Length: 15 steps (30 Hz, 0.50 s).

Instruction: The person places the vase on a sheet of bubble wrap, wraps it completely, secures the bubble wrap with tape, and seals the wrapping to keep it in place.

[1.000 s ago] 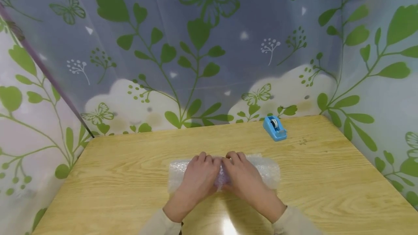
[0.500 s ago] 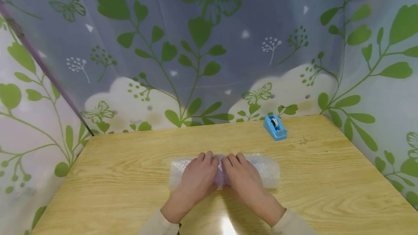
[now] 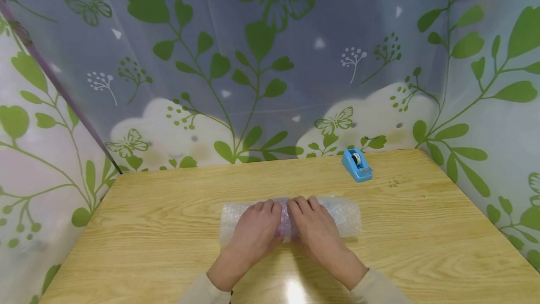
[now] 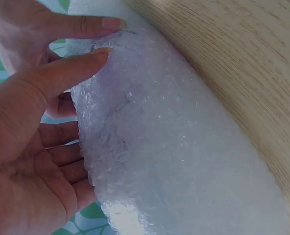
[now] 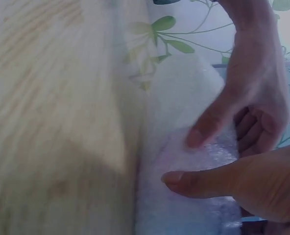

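Note:
A roll of clear bubble wrap (image 3: 348, 217) lies crosswise on the wooden table, with something purplish showing through its middle. My left hand (image 3: 258, 230) grips the roll just left of its centre, fingers curled over the far side. Close beside it, my right hand (image 3: 315, 229) holds the roll right of centre in the same way. In the left wrist view both thumbs press on the near face of the bubble wrap (image 4: 184, 132). The right wrist view shows the thumbs on the bubble wrap (image 5: 179, 98) too. What is wrapped inside cannot be made out.
A blue tape dispenser (image 3: 356, 165) stands near the back right of the wooden table (image 3: 160, 210). Behind the table hangs a curtain (image 3: 270, 83) printed with leaves and butterflies, and it also closes off both sides.
The bubble wrap has turned slightly under my hands, and its loose far edge at the right shows less. Both hands stay almost in place. The head view has shifted a little.

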{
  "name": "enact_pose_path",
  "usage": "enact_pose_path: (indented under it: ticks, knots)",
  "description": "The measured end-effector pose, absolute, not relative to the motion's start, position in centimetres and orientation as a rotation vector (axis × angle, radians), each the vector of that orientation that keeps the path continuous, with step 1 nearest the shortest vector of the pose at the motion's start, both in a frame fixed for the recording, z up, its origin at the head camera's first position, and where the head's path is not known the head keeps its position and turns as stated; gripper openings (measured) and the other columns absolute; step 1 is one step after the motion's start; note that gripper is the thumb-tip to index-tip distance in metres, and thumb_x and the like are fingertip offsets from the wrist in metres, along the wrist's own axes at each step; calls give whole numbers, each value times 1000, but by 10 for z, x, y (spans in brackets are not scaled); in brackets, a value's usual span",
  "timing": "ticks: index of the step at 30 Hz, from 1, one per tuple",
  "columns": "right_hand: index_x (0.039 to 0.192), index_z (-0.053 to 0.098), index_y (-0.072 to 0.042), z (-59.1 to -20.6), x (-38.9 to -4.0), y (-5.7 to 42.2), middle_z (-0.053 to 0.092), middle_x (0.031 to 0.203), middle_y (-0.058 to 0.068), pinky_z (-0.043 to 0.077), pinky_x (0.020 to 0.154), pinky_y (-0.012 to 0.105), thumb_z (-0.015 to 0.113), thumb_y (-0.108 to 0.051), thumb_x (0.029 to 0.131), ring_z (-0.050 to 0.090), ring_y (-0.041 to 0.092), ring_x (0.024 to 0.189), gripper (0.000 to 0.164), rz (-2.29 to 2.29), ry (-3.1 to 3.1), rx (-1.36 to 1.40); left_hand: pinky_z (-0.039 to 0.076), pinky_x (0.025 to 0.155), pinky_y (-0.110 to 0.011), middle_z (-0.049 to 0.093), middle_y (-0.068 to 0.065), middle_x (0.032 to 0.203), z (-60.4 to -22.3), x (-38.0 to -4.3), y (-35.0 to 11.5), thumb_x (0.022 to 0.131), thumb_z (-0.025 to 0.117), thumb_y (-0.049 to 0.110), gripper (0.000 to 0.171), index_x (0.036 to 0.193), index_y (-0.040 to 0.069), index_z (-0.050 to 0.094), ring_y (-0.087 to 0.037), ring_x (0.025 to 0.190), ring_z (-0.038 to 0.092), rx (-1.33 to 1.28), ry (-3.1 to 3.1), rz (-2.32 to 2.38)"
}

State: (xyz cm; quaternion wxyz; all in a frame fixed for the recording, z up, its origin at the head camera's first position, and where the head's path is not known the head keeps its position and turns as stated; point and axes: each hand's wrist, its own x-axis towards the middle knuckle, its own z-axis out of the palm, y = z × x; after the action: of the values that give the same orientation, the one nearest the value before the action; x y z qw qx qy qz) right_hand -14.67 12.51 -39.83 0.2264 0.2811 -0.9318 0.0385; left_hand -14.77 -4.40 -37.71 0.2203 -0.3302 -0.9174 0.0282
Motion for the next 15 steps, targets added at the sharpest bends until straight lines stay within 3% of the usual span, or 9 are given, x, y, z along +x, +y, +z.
enact_pose_path:
  ticks: [4,9,15]
  knots:
    - [114,58,-3,-394,-150,126,58,107,11,49,68,32,77,7,71,52,26,88,48,167,-2571,789,54,74,-29,62,-9,90,-381,-148,-44,63,87,36,57,99,0,60,-21,81,64,-914,-2489,120]
    - [125,57,-1,-390,-152,131,57,116,11,49,84,38,88,-12,65,52,29,104,68,334,-2647,843,55,70,-28,63,-10,89,-387,-152,-45,63,86,29,54,100,-1,60,-20,78,64,-893,-2438,152]
    - [133,48,4,-390,-150,133,56,126,17,48,90,41,86,-15,68,51,33,112,78,375,-2660,855,54,63,-28,63,-8,89,-386,-156,-47,58,91,36,62,98,2,58,-19,73,62,-904,-2487,112]
